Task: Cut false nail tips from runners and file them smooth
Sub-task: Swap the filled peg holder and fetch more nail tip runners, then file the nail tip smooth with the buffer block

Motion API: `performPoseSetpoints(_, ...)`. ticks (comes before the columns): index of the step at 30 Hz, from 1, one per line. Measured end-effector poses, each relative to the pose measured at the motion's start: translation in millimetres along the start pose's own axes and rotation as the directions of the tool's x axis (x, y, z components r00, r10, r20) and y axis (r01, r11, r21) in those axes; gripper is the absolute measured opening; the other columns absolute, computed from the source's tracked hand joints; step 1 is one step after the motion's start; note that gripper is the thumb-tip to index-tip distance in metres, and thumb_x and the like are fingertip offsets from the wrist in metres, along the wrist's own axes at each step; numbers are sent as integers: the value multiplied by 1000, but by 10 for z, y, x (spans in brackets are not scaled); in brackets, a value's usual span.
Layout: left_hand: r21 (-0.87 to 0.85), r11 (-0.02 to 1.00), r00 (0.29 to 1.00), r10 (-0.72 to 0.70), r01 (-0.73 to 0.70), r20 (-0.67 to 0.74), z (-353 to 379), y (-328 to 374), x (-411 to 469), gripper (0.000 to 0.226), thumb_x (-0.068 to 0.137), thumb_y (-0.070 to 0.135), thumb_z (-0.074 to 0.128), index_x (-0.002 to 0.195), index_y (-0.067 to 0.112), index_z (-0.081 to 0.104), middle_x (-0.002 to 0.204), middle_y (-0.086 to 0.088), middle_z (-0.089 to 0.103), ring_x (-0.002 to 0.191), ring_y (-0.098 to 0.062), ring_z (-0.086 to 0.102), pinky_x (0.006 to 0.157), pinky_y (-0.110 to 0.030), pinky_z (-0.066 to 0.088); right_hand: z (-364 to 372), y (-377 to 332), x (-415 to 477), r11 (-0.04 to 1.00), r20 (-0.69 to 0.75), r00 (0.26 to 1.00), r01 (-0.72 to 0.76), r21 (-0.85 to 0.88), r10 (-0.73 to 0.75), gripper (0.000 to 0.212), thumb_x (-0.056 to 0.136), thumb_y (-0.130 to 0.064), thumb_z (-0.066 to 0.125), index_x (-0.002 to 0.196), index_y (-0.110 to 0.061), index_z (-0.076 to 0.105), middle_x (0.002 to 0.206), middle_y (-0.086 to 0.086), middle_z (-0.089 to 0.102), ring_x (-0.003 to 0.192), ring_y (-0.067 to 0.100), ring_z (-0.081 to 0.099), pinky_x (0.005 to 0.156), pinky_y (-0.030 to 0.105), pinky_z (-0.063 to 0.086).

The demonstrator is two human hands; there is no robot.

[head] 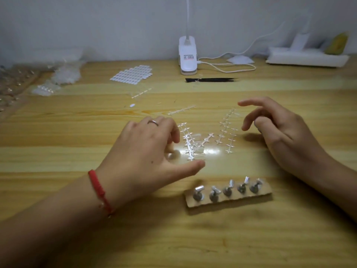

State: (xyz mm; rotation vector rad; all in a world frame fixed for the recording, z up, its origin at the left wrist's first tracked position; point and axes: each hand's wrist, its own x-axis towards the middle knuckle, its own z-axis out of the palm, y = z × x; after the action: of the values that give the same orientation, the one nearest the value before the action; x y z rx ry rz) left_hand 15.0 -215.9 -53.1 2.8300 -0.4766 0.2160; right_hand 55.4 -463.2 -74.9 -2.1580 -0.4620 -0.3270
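Note:
Several clear plastic runners (227, 132) lie on the wooden table between my hands, and one more runner (181, 110) lies a little farther back. Loose clear nail tips (197, 144) sit among them in the lamp's glare. My left hand (148, 151) hovers over the left runners with fingers loosely bent and thumb stretched toward the tips; it holds nothing that I can see. My right hand (278, 130) hangs just right of the runners, fingers relaxed and curved, empty. A black nail file (211, 79) lies far back near the lamp.
A cardboard strip (228, 196) with several metal nail stands lies near the front. A white clip lamp (187, 55) with its cable stands at the back. A sheet of white adhesive dots (132, 73) and plastic bags (65, 74) lie at back left, a white power strip (307, 58) at back right.

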Motion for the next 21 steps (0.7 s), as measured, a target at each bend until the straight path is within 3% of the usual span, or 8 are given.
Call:
performPoseSetpoints(2, 156, 987, 1000, -30, 31, -4, 30, 47, 50, 63, 57, 92, 21, 79, 37, 43, 80, 21, 50, 83, -2, 44, 80, -28, 26, -2, -6, -4, 1000, -9, 1000, -4, -3, 4, 41, 85, -12, 39, 118, -23, 61, 80, -1, 65, 60, 0, 52, 58, 8, 33)
performPoseSetpoints(5, 165, 986, 999, -27, 34, -44, 65, 45, 85, 53, 62, 85, 30, 80, 38, 49, 81, 20, 53, 81, -3, 44, 80, -29, 27, 0, -7, -11, 1000, -4, 1000, 4, -7, -4, 38, 90, -2, 42, 118, -19, 62, 80, 1, 65, 58, -2, 51, 57, 7, 33)
performPoseSetpoints(9, -121, 990, 996, -82, 77, -39, 50, -58, 77, 31, 63, 67, 58, 73, 37, 59, 74, 19, 60, 73, 5, 51, 69, -27, 34, -4, -30, -15, 1000, 2, 1000, -12, -6, 12, 38, 94, 4, 43, 117, -18, 62, 79, 4, 65, 57, -3, 51, 57, 7, 33)
performPoseSetpoints(12, -380, 911, 987, -149, 160, 58, 63, -116, 83, 21, 63, 52, 69, 74, 34, 65, 70, 22, 64, 65, 3, 56, 64, -27, 44, 1, -45, -13, 1000, 6, 1000, -23, -6, 23, 37, 94, 3, 44, 116, -19, 62, 79, 3, 65, 58, -3, 51, 59, 8, 33)
performPoseSetpoints(14, -477, 864, 986, -155, 163, 57, 89, -126, 92, 14, 69, 36, 78, 72, 29, 67, 64, 22, 63, 55, 3, 53, 58, -18, 42, 0, -50, -13, 1000, 2, 1000, -31, -3, 31, 36, 94, 3, 45, 115, -20, 63, 78, 2, 65, 58, -2, 52, 59, 8, 34)
performPoseSetpoints(17, -609, 781, 990, -131, 140, 59, 111, -108, 108, 9, 74, 19, 76, 72, 21, 67, 58, 19, 62, 49, 3, 50, 51, -6, 37, -5, -67, -12, 999, -3, 999, -41, 5, 41, 35, 94, 2, 44, 113, -18, 64, 77, 3, 65, 57, -3, 51, 58, 6, 34)
performPoseSetpoints(21, -758, 645, 994, -106, 95, 34, 114, -71, 120, 11, 77, 13, 74, 77, 14, 63, 71, -2, 67, 55, -6, 51, 54, -12, 42, -9, -82, -5, 996, -3, 997, -76, 37, 76, 34, 94, 1, 43, 109, -18, 66, 76, 4, 64, 55, -1, 50, 55, 7, 35)
